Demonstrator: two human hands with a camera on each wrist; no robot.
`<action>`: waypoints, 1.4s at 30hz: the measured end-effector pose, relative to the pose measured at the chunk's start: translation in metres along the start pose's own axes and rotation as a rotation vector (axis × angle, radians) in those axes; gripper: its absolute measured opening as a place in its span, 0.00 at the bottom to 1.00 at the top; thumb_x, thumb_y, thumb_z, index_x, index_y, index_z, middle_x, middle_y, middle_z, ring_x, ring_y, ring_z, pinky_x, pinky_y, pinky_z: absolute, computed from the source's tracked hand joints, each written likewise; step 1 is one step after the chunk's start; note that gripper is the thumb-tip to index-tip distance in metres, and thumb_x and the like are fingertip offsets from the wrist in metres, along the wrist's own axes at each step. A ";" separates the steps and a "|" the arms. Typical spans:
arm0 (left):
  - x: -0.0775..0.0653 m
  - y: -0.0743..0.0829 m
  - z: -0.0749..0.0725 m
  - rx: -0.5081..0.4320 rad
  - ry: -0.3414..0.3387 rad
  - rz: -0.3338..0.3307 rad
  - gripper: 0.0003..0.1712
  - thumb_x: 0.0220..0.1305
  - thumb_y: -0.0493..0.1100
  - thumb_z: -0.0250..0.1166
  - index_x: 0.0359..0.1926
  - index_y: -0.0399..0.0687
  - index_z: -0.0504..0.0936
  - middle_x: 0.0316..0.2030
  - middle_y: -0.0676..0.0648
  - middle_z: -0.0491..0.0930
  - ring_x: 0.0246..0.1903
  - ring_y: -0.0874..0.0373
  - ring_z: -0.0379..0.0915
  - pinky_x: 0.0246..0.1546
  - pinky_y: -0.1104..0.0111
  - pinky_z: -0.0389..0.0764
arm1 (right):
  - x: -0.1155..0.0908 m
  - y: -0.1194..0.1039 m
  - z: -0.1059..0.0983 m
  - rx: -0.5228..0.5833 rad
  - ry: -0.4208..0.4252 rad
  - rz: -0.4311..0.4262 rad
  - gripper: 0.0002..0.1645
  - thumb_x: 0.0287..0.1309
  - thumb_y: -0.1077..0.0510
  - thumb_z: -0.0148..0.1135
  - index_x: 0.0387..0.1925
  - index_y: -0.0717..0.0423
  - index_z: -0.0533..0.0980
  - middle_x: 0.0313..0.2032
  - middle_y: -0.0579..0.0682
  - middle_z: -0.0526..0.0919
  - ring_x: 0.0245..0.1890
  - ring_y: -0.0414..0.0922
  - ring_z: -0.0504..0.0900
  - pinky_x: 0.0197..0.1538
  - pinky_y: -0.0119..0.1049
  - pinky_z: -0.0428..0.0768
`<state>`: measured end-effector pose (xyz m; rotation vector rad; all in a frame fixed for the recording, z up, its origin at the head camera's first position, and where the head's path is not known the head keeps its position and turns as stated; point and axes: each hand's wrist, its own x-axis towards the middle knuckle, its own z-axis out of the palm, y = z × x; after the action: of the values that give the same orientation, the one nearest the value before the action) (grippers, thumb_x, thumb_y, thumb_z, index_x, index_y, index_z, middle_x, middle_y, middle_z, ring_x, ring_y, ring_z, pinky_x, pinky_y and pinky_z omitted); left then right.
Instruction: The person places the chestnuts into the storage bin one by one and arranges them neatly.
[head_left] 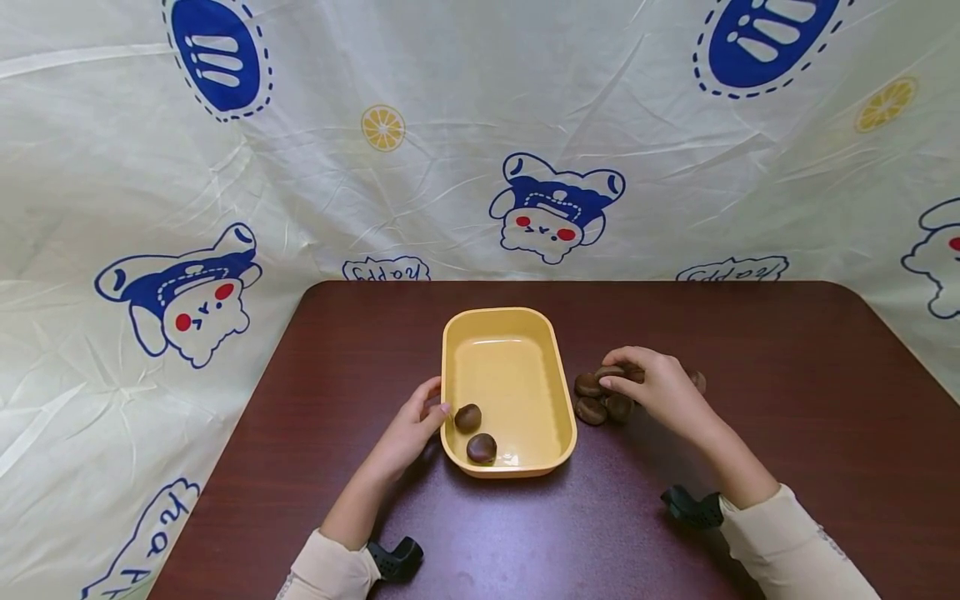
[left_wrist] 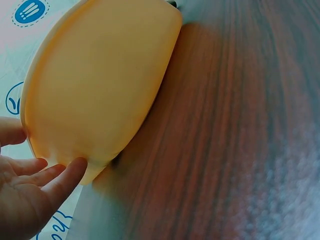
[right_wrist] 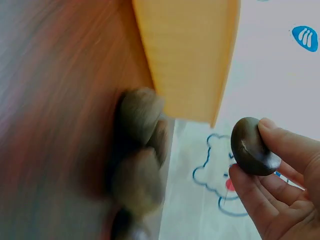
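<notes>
A yellow rectangular tray [head_left: 510,367] sits on the table with two brown chestnuts [head_left: 482,448] inside, near its front left corner. At its left side my left hand [head_left: 411,429] grips the wall, thumb over the rim and fingers along the outside, as the left wrist view also shows. To the right of the tray, my right hand [head_left: 660,387] pinches a glossy brown chestnut [right_wrist: 250,145] between thumb and fingertips, raised above a cluster of chestnuts [head_left: 591,410]. The hand partly hides that cluster in the head view.
The dark brown wooden table [head_left: 337,350] has rounded far corners. Behind and left of it hangs a white printed sheet [head_left: 442,208]. A black band [head_left: 690,507] is on the right wrist, another black band [head_left: 397,560] on the left.
</notes>
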<state>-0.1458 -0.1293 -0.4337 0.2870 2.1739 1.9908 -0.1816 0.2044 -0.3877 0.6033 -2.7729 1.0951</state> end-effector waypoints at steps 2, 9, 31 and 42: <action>0.000 0.000 0.000 -0.003 0.000 0.003 0.26 0.66 0.32 0.48 0.63 0.32 0.54 0.60 0.32 0.57 0.57 0.40 0.58 0.53 0.54 0.65 | 0.004 -0.005 0.003 0.031 -0.009 -0.005 0.10 0.49 0.64 0.64 0.37 0.57 0.76 0.34 0.49 0.79 0.34 0.43 0.78 0.36 0.35 0.79; 0.001 -0.002 -0.001 0.012 -0.006 -0.001 0.26 0.66 0.32 0.48 0.63 0.31 0.53 0.60 0.31 0.56 0.58 0.40 0.58 0.54 0.55 0.65 | 0.018 -0.023 0.019 0.115 -0.049 -0.048 0.09 0.49 0.61 0.65 0.35 0.55 0.77 0.32 0.46 0.79 0.33 0.40 0.78 0.38 0.32 0.78; 0.000 -0.003 -0.001 0.004 -0.007 -0.008 0.27 0.66 0.33 0.48 0.63 0.32 0.53 0.60 0.32 0.57 0.57 0.41 0.59 0.53 0.55 0.66 | 0.059 -0.060 0.093 0.146 -0.197 -0.202 0.07 0.47 0.62 0.66 0.30 0.58 0.77 0.28 0.45 0.80 0.32 0.40 0.78 0.38 0.32 0.77; 0.000 -0.002 -0.002 -0.003 -0.031 0.005 0.26 0.67 0.33 0.47 0.63 0.32 0.52 0.61 0.31 0.55 0.57 0.39 0.59 0.52 0.55 0.67 | 0.071 -0.066 0.116 0.206 -0.193 -0.090 0.07 0.50 0.63 0.65 0.32 0.60 0.76 0.28 0.48 0.80 0.32 0.42 0.78 0.37 0.34 0.75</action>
<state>-0.1466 -0.1319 -0.4354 0.3208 2.1536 1.9791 -0.2148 0.0589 -0.4149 0.8933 -2.7759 1.3811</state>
